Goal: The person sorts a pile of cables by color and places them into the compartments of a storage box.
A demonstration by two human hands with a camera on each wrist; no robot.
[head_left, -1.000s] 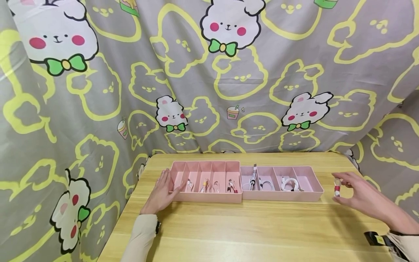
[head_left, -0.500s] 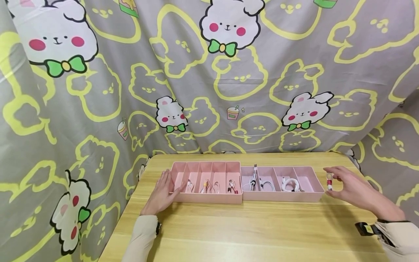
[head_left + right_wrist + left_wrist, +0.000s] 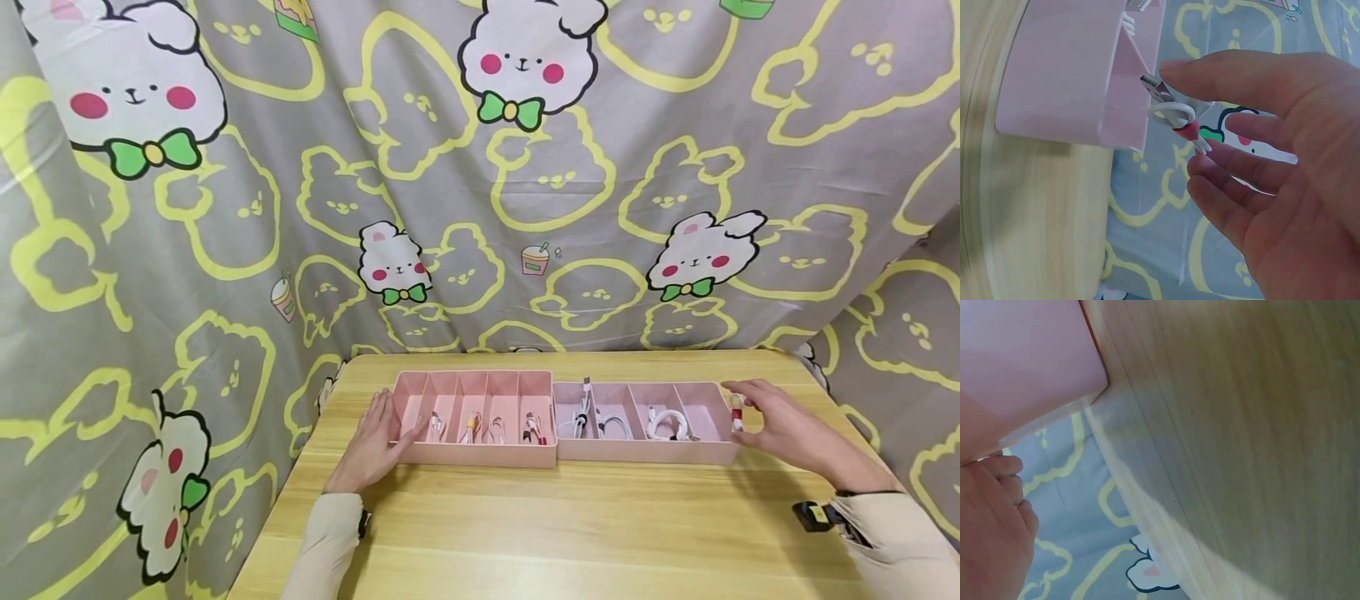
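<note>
Between thumb and fingertips, my right hand pinches a small bundled white USB cable with a red tie round it. The cable is held upright at the right end of the lilac divided box, its metal plug facing the box in the right wrist view. My left hand rests against the left end of the pink divided box, fingers straight along the outer side and thumb over the front corner. Several tied cables lie in the pink box's compartments, and white cables lie in the lilac one.
Both boxes stand end to end on a wooden table. Behind and to the left of it hangs a grey curtain with cartoon rabbits. The rightmost lilac compartment shows a bare floor.
My right hand has moved left with the cable, from beside the lilac box to its right end. My left hand and the boxes have stayed in place.
</note>
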